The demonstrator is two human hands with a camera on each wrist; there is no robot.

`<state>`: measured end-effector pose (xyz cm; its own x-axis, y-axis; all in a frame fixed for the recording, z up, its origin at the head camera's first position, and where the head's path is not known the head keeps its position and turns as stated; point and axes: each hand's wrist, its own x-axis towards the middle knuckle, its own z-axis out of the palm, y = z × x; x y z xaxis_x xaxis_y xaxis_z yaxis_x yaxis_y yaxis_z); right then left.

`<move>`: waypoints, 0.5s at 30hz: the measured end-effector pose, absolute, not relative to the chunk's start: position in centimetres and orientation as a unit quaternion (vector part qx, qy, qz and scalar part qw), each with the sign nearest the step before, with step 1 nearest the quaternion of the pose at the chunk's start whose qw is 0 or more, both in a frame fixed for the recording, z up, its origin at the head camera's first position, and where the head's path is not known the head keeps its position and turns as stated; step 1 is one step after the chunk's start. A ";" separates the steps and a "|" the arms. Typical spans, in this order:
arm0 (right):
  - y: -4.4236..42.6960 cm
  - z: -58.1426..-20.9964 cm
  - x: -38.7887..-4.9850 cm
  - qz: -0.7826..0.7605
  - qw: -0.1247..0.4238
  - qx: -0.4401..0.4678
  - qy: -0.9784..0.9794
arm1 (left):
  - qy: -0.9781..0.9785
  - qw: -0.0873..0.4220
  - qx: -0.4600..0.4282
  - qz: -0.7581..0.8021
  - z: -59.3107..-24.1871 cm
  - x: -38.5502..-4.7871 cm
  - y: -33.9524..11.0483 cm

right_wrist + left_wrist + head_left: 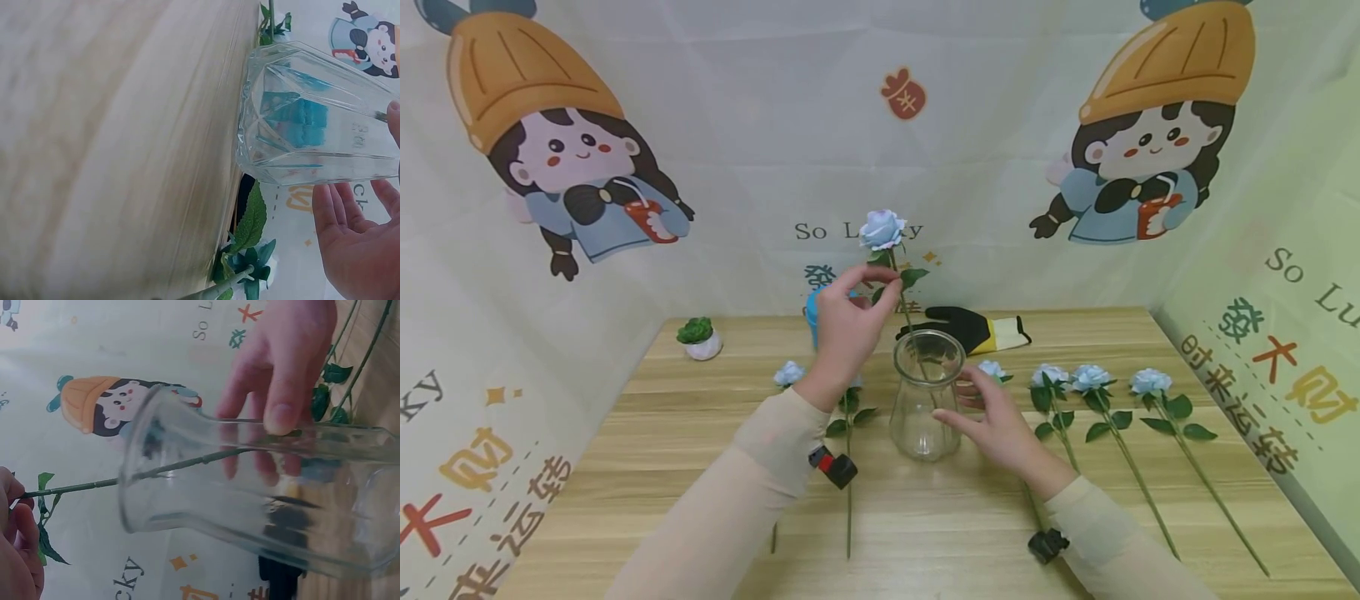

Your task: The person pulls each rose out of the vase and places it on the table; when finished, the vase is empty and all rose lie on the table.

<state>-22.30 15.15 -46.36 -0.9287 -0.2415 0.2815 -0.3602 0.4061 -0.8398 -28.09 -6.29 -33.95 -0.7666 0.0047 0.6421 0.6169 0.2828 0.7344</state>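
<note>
My left hand (855, 317) pinches the green stem of a pale blue artificial rose (882, 229) between thumb and fingertips. The bloom stands upright above the hand, and the stem's lower part runs through the mouth of a clear glass vase (927, 425). The vase stands upright on the table. At its right side is my right hand (996, 421), thumb in front and fingers loosely extended by the glass. In the left wrist view, some fingers of the right hand (290, 369) show through the glass. In the right wrist view, the palm is apart from the vase (300, 119).
More blue roses lie on the wooden table (647, 467): several on the right, including one rose (1152, 382), and others left, including one rose (789, 373). Behind the vase are a black and yellow glove (958, 327) and a partly hidden blue object (812, 312). A small potted plant (700, 337) stands back left.
</note>
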 end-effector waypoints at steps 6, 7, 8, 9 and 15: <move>15.3 -46.4 -22.4 0.512 0.055 0.177 -0.839 | -0.730 0.286 -0.209 -0.584 -32.2 -28.3 -7.6; 15.3 -46.4 -22.4 0.511 0.055 0.177 -0.839 | -0.728 0.289 -0.211 -0.585 -32.0 -28.4 -7.8; 15.3 -46.4 -22.4 0.510 0.056 0.178 -0.839 | -0.726 0.291 -0.213 -0.585 -31.7 -28.5 -8.1; 15.3 -46.4 -22.4 0.511 0.056 0.179 -0.839 | -0.726 0.293 -0.215 -0.584 -31.5 -28.5 -8.3; 15.3 -46.4 -22.4 0.510 0.055 0.181 -0.839 | -0.723 0.306 -0.225 -0.577 -29.6 -28.2 -9.4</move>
<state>-22.39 15.27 -46.45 -0.9281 -0.2483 0.2774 -0.3605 0.4133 -0.8362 -28.24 -9.41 -29.57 -0.7118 -0.0284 0.7018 0.6780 0.2332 0.6971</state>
